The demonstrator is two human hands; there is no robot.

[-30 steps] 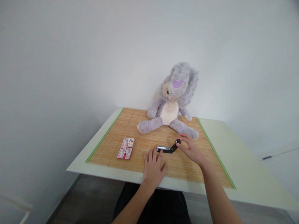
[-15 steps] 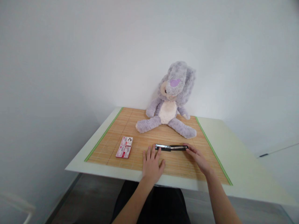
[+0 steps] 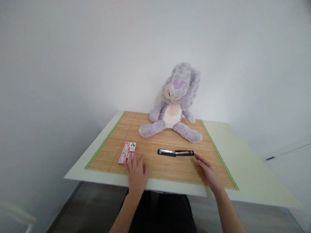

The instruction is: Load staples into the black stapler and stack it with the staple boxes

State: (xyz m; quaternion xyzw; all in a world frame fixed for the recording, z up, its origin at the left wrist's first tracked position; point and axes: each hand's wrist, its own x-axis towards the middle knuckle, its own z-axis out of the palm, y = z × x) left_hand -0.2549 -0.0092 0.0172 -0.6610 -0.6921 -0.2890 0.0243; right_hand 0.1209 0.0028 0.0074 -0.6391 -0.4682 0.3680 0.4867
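Eng: Your left hand [image 3: 136,171] has left the stapler [image 3: 176,152] and slid over to the staple boxes [image 3: 127,152]. Your right hand [image 3: 209,172] has pulled back off the stapler's right end.

Op: Grip state?

Eng: Both your hands are spread flat, palms down, empty, on the bamboo mat [image 3: 170,168] near the table's front edge. Your left fingertips cover the near end of the closer box. Your right fingertips sit just beside the stapler's right end. Contact there is too close to call; it looks a hair apart.

Op: Stapler position?

Eng: Swung out flat, both halves end to end on the mat. It sits between your two hands, a bit farther out than either. Its long axis runs left to right, with the black half on the left and a metal strip showing along the top. You've got two boxes, red and white, lying flat end to end. They're left of the stapler and apart from it.

Op: Beyond that?

Eng: The mat has green side edging and covers most of the pale table [image 3: 247,168]. At its far edge a grey plush rabbit [image 3: 175,106] sits upright against the white wall [image 3: 97,48]. Its legs are splayed toward you, feet stopping short of the stapler.
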